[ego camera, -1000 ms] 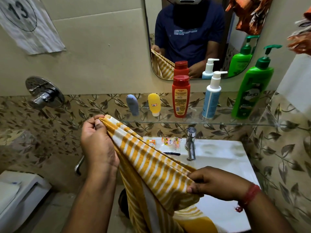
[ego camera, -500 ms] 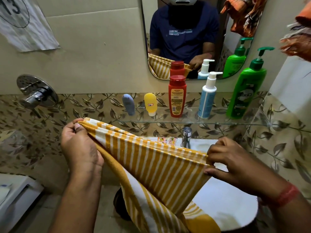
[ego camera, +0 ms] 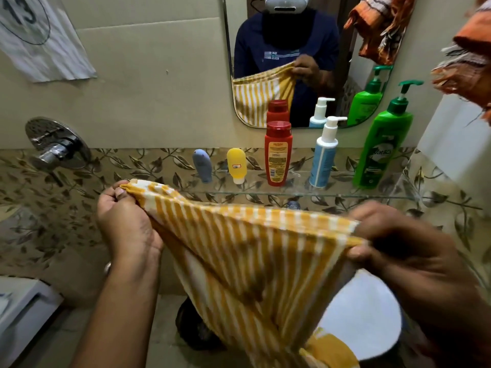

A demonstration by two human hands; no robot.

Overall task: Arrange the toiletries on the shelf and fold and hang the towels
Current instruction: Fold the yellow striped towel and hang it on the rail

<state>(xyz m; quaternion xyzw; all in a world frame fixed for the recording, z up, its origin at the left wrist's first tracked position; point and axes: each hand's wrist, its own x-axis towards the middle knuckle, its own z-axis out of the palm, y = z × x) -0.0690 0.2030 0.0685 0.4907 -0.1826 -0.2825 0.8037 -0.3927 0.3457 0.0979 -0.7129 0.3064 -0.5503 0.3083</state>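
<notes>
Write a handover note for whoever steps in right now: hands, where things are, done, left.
Left hand: grips one top corner of the yellow striped towel.
Right hand: pinches the other end of the top edge; blurred.
Towel: stretched between both hands in front of the sink, the rest hanging down.
Done: five toiletries stand in a row on the glass shelf: grey tube, yellow tube, red bottle, white-blue pump bottle, green pump bottle.
Left: finish folding this towel and hang it. An orange cloth hangs at upper right; whether it needs folding is unclear.
</notes>
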